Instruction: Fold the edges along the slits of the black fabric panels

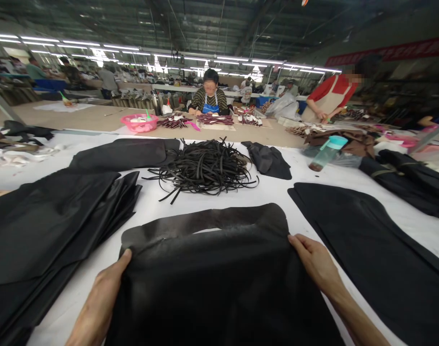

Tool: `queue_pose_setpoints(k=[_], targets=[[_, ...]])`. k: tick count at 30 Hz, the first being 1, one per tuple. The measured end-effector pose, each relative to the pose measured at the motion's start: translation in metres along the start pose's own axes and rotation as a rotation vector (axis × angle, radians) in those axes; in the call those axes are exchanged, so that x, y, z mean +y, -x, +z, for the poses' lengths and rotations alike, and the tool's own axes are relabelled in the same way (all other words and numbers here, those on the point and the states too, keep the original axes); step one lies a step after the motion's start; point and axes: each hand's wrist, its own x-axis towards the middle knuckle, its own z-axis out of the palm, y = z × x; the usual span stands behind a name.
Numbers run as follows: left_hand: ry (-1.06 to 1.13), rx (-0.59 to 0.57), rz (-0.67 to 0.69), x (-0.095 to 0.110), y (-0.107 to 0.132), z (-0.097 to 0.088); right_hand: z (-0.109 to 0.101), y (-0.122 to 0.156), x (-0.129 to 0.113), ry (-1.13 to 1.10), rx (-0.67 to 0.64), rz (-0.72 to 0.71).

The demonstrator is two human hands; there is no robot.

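A large black sheet (212, 283), smooth like leather or coated cloth, spreads in front of me over the white table. My left hand (106, 288) pinches its left edge, thumb on top and fingers hidden beneath. At the opposite edge, my right hand (313, 259) grips the sheet between thumb and fingers. Beyond its far side lies a curved dark strip (219, 218), with a sliver of white showing between the two. Whether strip and sheet are joined I cannot tell.
Stacked black sheets (42, 230) lie at left, more black pieces (363, 240) at right. A heap of thin black strips (212, 166) sits ahead, beside a folded black piece (268, 158). A bottle (327, 153) lies tilted at right. Two co-workers (210, 98) work beyond.
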Motion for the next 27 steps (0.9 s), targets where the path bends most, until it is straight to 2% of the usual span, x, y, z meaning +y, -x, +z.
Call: queue_pose_setpoints(k=[2, 5, 7, 9, 10, 12, 14, 15, 17, 19, 20, 22, 24, 27], targets=[[0.035, -0.048, -0.088, 0.003, -0.002, 0.010, 0.007, -0.002, 0.008, 0.140, -0.046, 0.021], [-0.014, -0.100, -0.135, 0.009, -0.010, 0.020, 0.017, 0.001, 0.010, 0.266, -0.080, 0.059], [-0.035, -0.171, -0.149, 0.010, -0.019, 0.019, 0.021, 0.006, 0.009, 0.327, -0.054, 0.091], [-0.034, -0.186, -0.082, 0.008, -0.027, 0.011, 0.023, 0.012, 0.007, 0.386, -0.033, 0.114], [-0.059, -0.135, -0.006, 0.006, -0.029, 0.006, 0.022, 0.015, 0.006, 0.406, -0.029, 0.119], [-0.234, 0.055, 0.210, -0.001, -0.028, -0.004, 0.019, 0.022, 0.004, 0.430, -0.038, 0.124], [-0.550, 0.211, 0.512, -0.011, -0.019, -0.008, 0.015, 0.028, 0.002, 0.461, -0.052, 0.127], [-0.705, 0.212, 0.689, -0.017, -0.012, -0.006, 0.012, 0.031, 0.001, 0.489, -0.049, 0.127], [-0.934, 0.064, 1.069, -0.029, 0.006, 0.007, 0.009, 0.035, 0.000, 0.573, 0.011, 0.115], [-1.082, -0.205, 1.354, -0.039, 0.024, 0.026, 0.008, 0.037, -0.001, 0.670, 0.127, 0.061], [-1.162, -0.330, 1.411, -0.044, 0.032, 0.035, 0.009, 0.037, -0.001, 0.711, 0.185, 0.021], [-1.286, -0.459, 1.437, -0.050, 0.044, 0.049, 0.011, 0.038, 0.002, 0.766, 0.267, -0.064], [-1.347, -0.470, 1.430, -0.053, 0.052, 0.051, 0.013, 0.039, 0.007, 0.798, 0.303, -0.115], [-1.368, -0.430, 1.453, -0.057, 0.057, 0.036, 0.013, 0.045, 0.019, 0.858, 0.337, -0.141]])
